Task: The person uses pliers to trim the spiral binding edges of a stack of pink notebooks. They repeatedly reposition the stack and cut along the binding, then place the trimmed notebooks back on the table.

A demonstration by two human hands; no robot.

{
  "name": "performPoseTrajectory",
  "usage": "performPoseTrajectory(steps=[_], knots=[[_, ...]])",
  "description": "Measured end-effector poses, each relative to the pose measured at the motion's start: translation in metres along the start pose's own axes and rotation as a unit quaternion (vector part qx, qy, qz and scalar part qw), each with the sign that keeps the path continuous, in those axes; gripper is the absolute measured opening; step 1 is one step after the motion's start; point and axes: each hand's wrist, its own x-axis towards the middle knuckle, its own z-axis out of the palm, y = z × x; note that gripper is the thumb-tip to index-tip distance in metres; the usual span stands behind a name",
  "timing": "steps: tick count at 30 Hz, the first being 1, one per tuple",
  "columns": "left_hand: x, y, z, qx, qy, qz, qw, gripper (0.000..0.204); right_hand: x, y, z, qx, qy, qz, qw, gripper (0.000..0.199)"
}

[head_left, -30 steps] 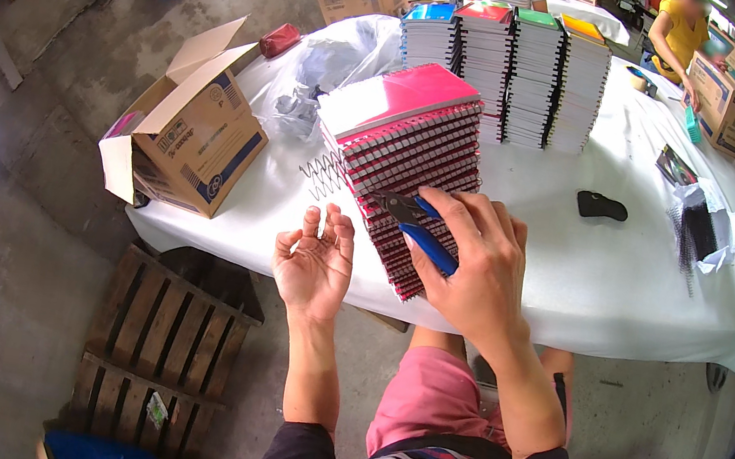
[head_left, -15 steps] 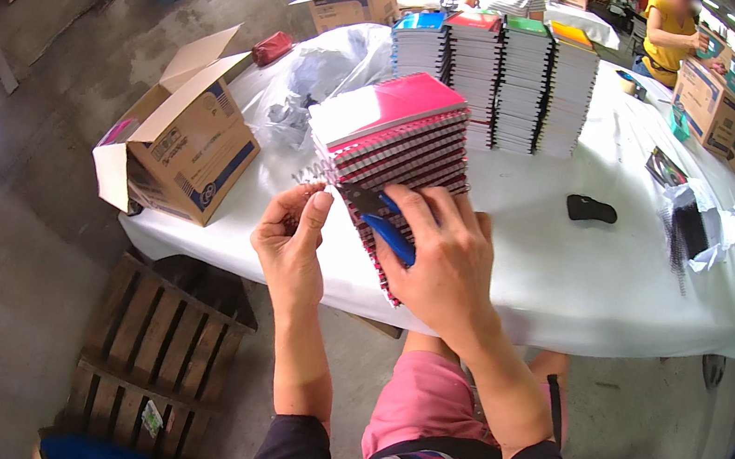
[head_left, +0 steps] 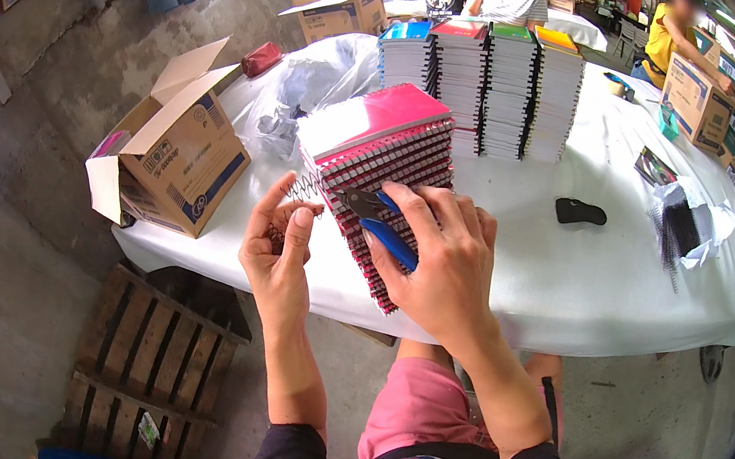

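Observation:
In front of me on the table stands a tall stack of pink-covered spiral notebooks (head_left: 378,118), wire-bound edges facing me. My right hand (head_left: 447,264) grips blue-handled cutting pliers (head_left: 392,242), whose dark jaws lie against the bindings at the stack's left edge. Loose wire coil (head_left: 304,187) sticks out from that corner, beside the jaws. To the left, my left hand (head_left: 281,255) is curled around bits of spiral wire (head_left: 275,237), its thumb and forefinger near the coil end. Whether that coil is pinched is hard to see.
Behind are notebook stacks (head_left: 509,94) with blue, red, green and yellow covers. An open carton (head_left: 184,162) and clear plastic (head_left: 338,70) lie left; a black object (head_left: 579,211) and a bag of black coils (head_left: 687,227) right. People work beyond the table. A wooden pallet (head_left: 147,358) is below.
The view has shifted slightly. My left thumb and forefinger have parted from the coil at the stack's corner, and more of it shows. The pliers stay at the bindings.

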Motion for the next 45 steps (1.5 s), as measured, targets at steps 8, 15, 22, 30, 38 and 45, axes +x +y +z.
performPoseTrajectory(steps=[8, 15, 22, 30, 38, 45], knots=[[0.002, -0.013, -0.001, -0.03, -0.013, 0.005, 0.999, 0.019, -0.002, -0.005, 0.012, 0.065, -0.045, 0.028, 0.996, 0.037], [0.002, -0.016, -0.001, -0.048, -0.005, 0.014, 0.999, 0.018, -0.009, 0.006, 0.015, 0.11, -0.036, 0.035, 0.993, 0.033], [0.009, -0.019, -0.049, -0.07, 0.16, 0.094, 0.98, 0.019, -0.061, 0.08, -0.001, 0.107, -0.053, 0.088, 0.989, 0.038], [0.162, -0.102, -0.03, -0.04, 0.126, 0.109, 0.985, 0.021, -0.154, 0.151, 0.007, -0.104, -0.078, 0.116, 0.985, 0.038], [0.292, -0.188, -0.049, -0.047, 0.023, -0.148, 0.988, 0.102, -0.152, 0.152, 0.014, -0.167, -0.092, 0.081, 0.978, 0.039], [0.219, -0.097, -0.028, -0.138, 0.039, -0.042, 0.989, 0.089, -0.152, 0.151, 0.015, -0.158, -0.103, 0.084, 0.979, 0.041]])
